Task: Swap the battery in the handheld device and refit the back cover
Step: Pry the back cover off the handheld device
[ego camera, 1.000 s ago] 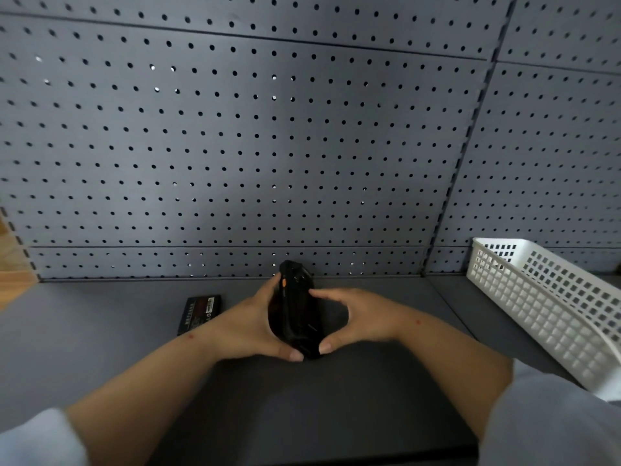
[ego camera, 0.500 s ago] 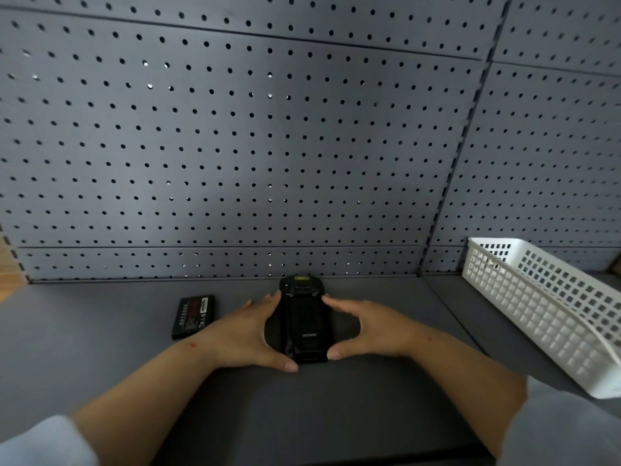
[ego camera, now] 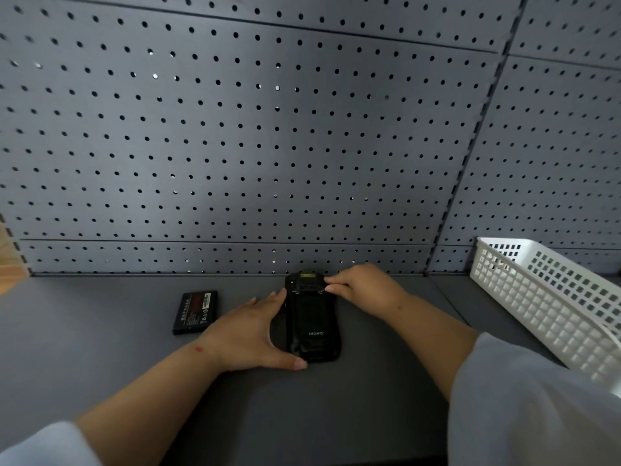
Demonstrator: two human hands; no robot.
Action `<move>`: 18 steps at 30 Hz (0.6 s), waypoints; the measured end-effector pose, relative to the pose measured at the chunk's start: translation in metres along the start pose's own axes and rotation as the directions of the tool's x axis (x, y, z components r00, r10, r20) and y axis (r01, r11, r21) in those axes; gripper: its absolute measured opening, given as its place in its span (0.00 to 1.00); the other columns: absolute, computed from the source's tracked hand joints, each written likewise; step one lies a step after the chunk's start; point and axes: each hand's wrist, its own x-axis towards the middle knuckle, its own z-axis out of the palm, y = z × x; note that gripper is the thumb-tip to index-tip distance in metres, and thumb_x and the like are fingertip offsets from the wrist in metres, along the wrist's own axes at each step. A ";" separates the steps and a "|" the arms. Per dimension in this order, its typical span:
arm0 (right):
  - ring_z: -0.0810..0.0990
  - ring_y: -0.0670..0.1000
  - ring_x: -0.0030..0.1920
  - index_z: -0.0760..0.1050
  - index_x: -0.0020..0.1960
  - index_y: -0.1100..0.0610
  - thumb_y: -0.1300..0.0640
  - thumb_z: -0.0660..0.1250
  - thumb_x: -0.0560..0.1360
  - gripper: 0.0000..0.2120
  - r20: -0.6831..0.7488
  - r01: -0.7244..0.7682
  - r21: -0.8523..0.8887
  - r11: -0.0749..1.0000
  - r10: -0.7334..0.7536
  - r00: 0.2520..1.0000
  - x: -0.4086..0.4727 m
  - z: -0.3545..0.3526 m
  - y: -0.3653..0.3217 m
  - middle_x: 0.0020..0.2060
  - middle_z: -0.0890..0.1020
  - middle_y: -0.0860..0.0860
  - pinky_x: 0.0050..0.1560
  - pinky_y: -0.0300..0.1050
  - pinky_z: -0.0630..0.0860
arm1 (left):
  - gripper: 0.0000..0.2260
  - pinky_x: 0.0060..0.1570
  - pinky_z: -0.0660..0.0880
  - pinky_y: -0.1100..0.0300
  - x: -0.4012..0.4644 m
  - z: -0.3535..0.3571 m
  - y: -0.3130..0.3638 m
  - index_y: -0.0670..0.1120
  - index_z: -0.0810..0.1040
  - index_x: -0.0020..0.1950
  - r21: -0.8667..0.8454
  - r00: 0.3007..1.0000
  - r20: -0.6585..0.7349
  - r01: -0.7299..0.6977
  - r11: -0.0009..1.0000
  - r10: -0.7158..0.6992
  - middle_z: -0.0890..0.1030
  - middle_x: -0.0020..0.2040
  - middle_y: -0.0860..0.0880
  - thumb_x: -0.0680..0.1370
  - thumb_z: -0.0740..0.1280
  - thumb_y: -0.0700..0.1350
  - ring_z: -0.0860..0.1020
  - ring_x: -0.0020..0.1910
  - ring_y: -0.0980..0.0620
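Handheld device (ego camera: 312, 322) lay back-up on the table (ego camera: 336, 415). Left hand (ego camera: 250, 334) braced its left edge, grip loose. Right hand (ego camera: 364, 285) pinched its far end. Loose battery (ego camera: 195, 312) lay left, apart.

sleeves (ego camera: 524, 408): pale grey-white, loose, pushed up | forearms: bare | hands (ego camera: 250, 331): bare, ungloved

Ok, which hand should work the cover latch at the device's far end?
Probably right: the right hand already has fingertips at the handheld device's far end. The left hand braces its near side.
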 end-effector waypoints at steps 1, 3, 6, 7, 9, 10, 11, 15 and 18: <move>0.72 0.52 0.66 0.72 0.66 0.57 0.52 0.60 0.78 0.18 0.005 0.007 -0.020 1.000 -0.007 1.000 0.002 -0.001 0.000 0.66 0.75 0.53 0.68 0.44 0.66 | 0.66 0.72 0.48 0.58 -0.001 0.000 0.000 0.54 0.40 0.74 0.007 1.000 -0.004 0.000 1.000 0.000 0.49 0.77 0.52 0.42 0.55 0.81 0.47 0.75 0.49; 0.73 0.52 0.66 0.72 0.65 0.57 0.52 0.59 0.78 0.18 0.022 0.026 -0.070 0.997 -0.025 0.999 0.004 -0.002 0.000 0.65 0.76 0.54 0.67 0.44 0.67 | 0.66 0.71 0.48 0.58 -0.001 0.000 0.001 0.54 0.40 0.74 0.020 1.000 -0.009 -0.001 1.000 0.001 0.49 0.77 0.51 0.42 0.54 0.81 0.48 0.75 0.48; 0.76 0.55 0.62 0.74 0.64 0.59 0.52 0.57 0.79 0.17 0.048 0.068 -0.165 0.984 -0.061 0.997 0.006 -0.002 0.001 0.62 0.78 0.56 0.62 0.45 0.70 | 0.66 0.71 0.47 0.59 -0.001 0.000 0.001 0.53 0.41 0.74 0.027 1.000 -0.008 -0.004 1.000 0.005 0.49 0.77 0.51 0.42 0.53 0.81 0.48 0.75 0.48; 0.78 0.56 0.59 0.75 0.61 0.60 0.53 0.56 0.79 0.17 0.061 0.081 -0.199 0.977 -0.071 0.996 0.007 -0.002 0.001 0.59 0.80 0.57 0.59 0.46 0.72 | 0.66 0.71 0.47 0.59 -0.001 0.000 0.001 0.53 0.40 0.74 0.028 1.000 -0.007 -0.007 1.000 0.007 0.49 0.77 0.51 0.42 0.53 0.81 0.48 0.75 0.49; 0.79 0.56 0.49 0.76 0.53 0.63 0.54 0.55 0.80 0.16 0.081 0.104 -0.255 0.961 -0.086 0.993 0.008 -0.001 0.001 0.49 0.82 0.58 0.48 0.46 0.72 | 0.65 0.72 0.46 0.59 0.000 0.001 0.000 0.53 0.40 0.74 0.031 1.000 -0.005 -0.010 0.999 0.010 0.49 0.77 0.51 0.42 0.53 0.81 0.48 0.75 0.49; 0.77 0.54 0.44 0.76 0.50 0.64 0.54 0.54 0.80 0.16 0.083 0.117 -0.274 0.955 -0.097 0.992 0.009 -0.001 0.000 0.44 0.81 0.58 0.44 0.45 0.70 | 0.65 0.72 0.47 0.59 0.001 0.001 -0.001 0.53 0.40 0.74 0.032 1.000 -0.005 -0.009 0.999 0.010 0.49 0.77 0.51 0.42 0.53 0.81 0.48 0.75 0.49; 0.75 0.53 0.41 0.75 0.48 0.63 0.55 0.54 0.80 0.15 0.081 0.129 -0.292 0.948 -0.109 0.991 0.009 -0.002 -0.001 0.41 0.78 0.57 0.41 0.44 0.67 | 0.66 0.72 0.47 0.58 0.001 0.001 -0.001 0.53 0.40 0.74 0.032 1.000 -0.006 -0.010 0.999 0.010 0.49 0.77 0.51 0.42 0.53 0.81 0.48 0.75 0.49; 0.71 0.50 0.40 0.72 0.43 0.57 0.56 0.54 0.80 0.12 0.102 0.162 -0.333 0.929 -0.135 0.986 0.008 -0.004 -0.002 0.37 0.72 0.54 0.39 0.42 0.63 | 0.66 0.71 0.46 0.60 0.000 0.000 0.000 0.53 0.40 0.74 0.038 1.000 -0.005 -0.010 0.999 0.011 0.49 0.77 0.52 0.42 0.52 0.81 0.48 0.75 0.49; 0.75 0.53 0.42 0.75 0.48 0.62 0.56 0.53 0.80 0.15 0.096 0.135 -0.303 0.943 -0.111 0.989 0.012 -0.002 -0.003 0.42 0.79 0.59 0.43 0.46 0.69 | 0.66 0.69 0.45 0.62 0.000 0.000 0.001 0.53 0.40 0.74 0.041 1.000 -0.009 -0.018 0.999 0.018 0.48 0.77 0.52 0.42 0.52 0.81 0.48 0.75 0.49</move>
